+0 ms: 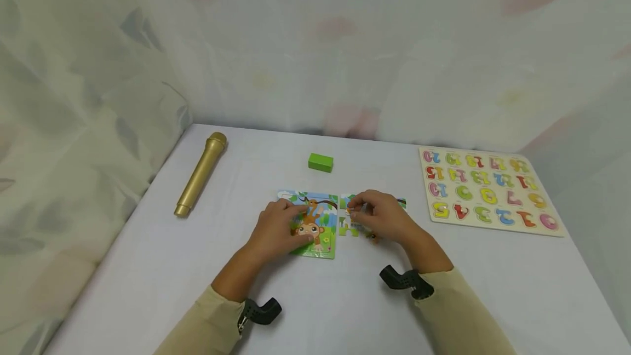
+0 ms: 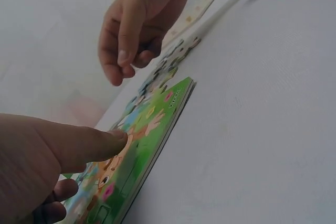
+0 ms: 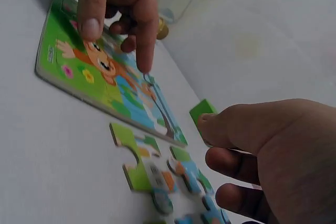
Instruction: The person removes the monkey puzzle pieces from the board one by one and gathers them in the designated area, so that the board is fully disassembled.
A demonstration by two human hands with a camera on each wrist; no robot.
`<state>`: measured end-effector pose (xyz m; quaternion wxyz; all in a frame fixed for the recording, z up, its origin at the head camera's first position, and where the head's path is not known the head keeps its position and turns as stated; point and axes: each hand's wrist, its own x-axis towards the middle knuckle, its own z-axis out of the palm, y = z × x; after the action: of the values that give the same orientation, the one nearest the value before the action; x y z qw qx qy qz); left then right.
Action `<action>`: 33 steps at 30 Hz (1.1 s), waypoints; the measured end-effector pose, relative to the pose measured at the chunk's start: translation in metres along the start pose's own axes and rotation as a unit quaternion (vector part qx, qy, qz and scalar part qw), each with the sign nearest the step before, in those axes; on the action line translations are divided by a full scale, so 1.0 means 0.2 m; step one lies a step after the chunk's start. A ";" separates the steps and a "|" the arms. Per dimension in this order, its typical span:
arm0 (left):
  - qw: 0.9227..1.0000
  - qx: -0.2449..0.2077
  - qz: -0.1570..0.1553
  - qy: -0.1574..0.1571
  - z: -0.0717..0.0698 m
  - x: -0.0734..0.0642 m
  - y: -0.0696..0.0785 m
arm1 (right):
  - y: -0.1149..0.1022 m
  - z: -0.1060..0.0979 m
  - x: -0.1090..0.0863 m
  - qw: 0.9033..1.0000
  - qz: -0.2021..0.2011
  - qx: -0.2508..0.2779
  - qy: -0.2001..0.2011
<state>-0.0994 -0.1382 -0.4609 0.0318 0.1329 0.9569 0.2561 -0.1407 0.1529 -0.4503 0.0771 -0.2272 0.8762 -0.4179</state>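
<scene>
A monkey jigsaw puzzle lies flat in the middle of the white table, its picture green and blue. My left hand rests on it from the left; in the left wrist view the thumb lies extended over the monkey picture. Just right of the puzzle are several loose jigsaw pieces, lying close together. Above them hovers my right hand, its fingers loosely bent. Nothing shows between its thumb and fingers in the left wrist view. Part of the loose pieces is hidden under that hand.
A green block sits behind the puzzle. At the back left lies a gold microphone. A number puzzle board with colourful numerals occupies the right side. Patterned cloth hangs behind the table.
</scene>
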 end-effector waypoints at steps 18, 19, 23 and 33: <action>1.000 0.000 -0.016 -0.007 0.03 0.01 0.01 | -0.08 0.11 0.15 0.998 -0.027 -0.017 -0.060; 1.000 -0.002 -0.017 -0.008 0.03 0.01 0.01 | -0.08 0.12 0.16 0.997 -0.031 -0.021 -0.061; 1.000 -0.007 -0.020 -0.012 0.02 0.00 0.01 | -0.09 0.15 0.19 0.995 -0.059 -0.055 -0.066; 1.000 -0.015 -0.019 -0.010 0.02 0.00 0.01 | -0.13 0.20 0.22 0.983 -0.090 -0.136 -0.079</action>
<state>-0.0992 -0.1344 -0.4626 0.0485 0.1164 0.9550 0.2685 -0.1582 0.0900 -0.4536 0.0765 -0.3461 0.8921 -0.2803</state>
